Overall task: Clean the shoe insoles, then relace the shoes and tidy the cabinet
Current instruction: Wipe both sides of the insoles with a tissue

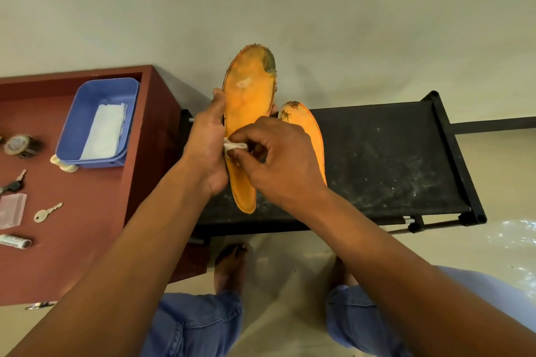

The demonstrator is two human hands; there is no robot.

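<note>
The black rack [391,159] has a raised rail along its right and far edges, and its dusty fabric top lies open to the right of the hands. The red-brown table [95,211] stands just beside the rack on the left, a raised lip along its far edge. Pale floor [290,284] shows below the rack, and a plain wall [261,3] rises behind.

On the table a blue tray [72,122] holds a folded white cloth [104,130]. Near it lie a roll of tape [18,145], 2 keys [46,213], a clear plastic bag [11,210] and a small tube [16,241], all apart from one another.

The left hand [207,148] holds 1 orange insole [248,95] upright above the rack, fingers wrapped round its left edge and tips reaching behind. The insole's toe end is dark with dirt. The right hand [284,162] has its fingers curled narrow, pinching a small white wipe [233,147] against the insole's face near the middle. A 2nd orange insole [310,130] lies on the rack just behind the right hand, partly hidden by it, its toe also soiled.
</note>
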